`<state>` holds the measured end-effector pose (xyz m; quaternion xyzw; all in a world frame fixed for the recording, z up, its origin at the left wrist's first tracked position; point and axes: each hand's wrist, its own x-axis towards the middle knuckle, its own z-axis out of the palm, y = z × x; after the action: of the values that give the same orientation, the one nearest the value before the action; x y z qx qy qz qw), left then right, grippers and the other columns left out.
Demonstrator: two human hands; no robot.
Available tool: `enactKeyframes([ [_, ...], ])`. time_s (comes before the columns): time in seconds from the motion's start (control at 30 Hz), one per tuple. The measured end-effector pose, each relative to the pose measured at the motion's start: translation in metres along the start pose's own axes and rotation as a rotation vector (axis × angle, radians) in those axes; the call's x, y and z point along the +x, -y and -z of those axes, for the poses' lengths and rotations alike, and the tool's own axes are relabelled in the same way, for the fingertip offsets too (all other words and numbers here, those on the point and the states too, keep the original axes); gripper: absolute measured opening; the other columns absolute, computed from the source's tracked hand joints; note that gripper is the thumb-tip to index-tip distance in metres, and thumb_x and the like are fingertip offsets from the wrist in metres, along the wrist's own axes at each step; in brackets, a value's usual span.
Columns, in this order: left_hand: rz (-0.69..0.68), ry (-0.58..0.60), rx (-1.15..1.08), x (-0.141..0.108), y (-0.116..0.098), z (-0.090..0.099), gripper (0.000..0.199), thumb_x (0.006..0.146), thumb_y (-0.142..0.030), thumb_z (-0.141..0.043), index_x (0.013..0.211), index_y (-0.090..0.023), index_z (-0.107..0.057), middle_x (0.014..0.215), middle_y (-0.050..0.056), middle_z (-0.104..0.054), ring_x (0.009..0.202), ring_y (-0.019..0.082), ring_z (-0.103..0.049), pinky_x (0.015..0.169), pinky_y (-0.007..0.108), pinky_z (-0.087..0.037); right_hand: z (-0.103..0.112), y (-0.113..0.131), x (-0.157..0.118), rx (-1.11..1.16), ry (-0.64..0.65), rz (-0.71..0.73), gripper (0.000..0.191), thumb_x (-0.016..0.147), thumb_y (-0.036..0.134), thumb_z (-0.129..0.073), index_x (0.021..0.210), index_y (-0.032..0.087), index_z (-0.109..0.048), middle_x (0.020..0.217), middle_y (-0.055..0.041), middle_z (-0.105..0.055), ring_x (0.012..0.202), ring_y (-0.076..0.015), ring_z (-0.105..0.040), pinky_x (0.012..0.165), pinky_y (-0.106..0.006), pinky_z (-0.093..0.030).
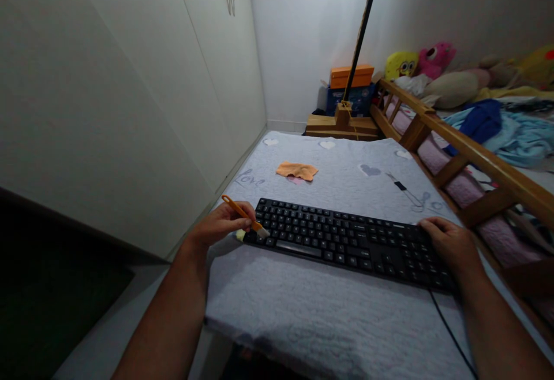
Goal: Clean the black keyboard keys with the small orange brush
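Note:
A black keyboard (329,235) lies across the cloth-covered table, its cable running off the near right side. My left hand (231,221) is closed around a small orange-handled brush (236,205), whose pale bristles meet the keys at the lower left corner. Something small and yellow-green (240,234) shows beneath that hand; its kind is unclear. At the keyboard's other end, my right hand (452,247) grips the right edge, thumb on top and the other fingers partly hidden. Beyond the keyboard lies a crumpled orange cloth (298,170).
A thin tool with a black band (400,186) lies at the table's far right. A wooden bed rail (459,140) borders the right side, with plush toys and bedding behind it. White cabinet doors (142,91) flank the left. Boxes (351,76) and a pole (361,33) stand behind.

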<state>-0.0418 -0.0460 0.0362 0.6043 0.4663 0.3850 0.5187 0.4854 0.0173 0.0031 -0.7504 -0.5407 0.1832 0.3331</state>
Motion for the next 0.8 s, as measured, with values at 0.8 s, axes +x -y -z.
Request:
enactKeyframes([
  [0.8,-0.006,-0.301,0.006,0.002,0.007,0.008,0.012,0.065,-0.025,-0.073,0.072,-0.017,-0.069,0.064,0.0,-0.062,0.059,0.013,-0.056,0.06,0.025,-0.046,-0.001,0.002,0.001,0.004,0.001,-0.008,0.042,0.058,0.058,-0.057,0.067,0.021,-0.072,0.072,-0.009,-0.073,0.083,-0.0335,-0.067,0.077,-0.04,-0.047],
])
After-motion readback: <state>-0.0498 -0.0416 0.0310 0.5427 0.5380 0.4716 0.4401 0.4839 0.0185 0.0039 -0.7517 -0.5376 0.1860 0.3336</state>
